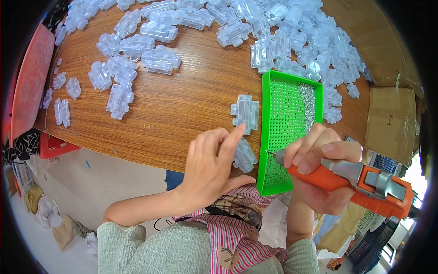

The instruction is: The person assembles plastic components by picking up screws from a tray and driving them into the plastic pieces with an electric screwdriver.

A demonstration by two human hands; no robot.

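My right hand (319, 169) is wrapped around an orange electric screwdriver (378, 201) with a grey metal lever. Its thin bit points left over the green perforated tray (263, 137); whether a screw sits on the tip is too small to tell. Small silvery screws (309, 102) lie along the tray's right side. My left hand (207, 164) is open beside the tray, index finger and thumb spread apart. The index fingertip reaches the lower edge of a clear plastic housing (246, 112). A second clear housing (245, 156) lies tilted between that finger and the thumb.
Many clear housings (310, 41) are heaped at the back right, with more (159, 59) scattered at the back left of the wooden table (182, 109). Cardboard (390, 123) stands along the right side. A pink-orange bin (34, 82) is at the left edge.
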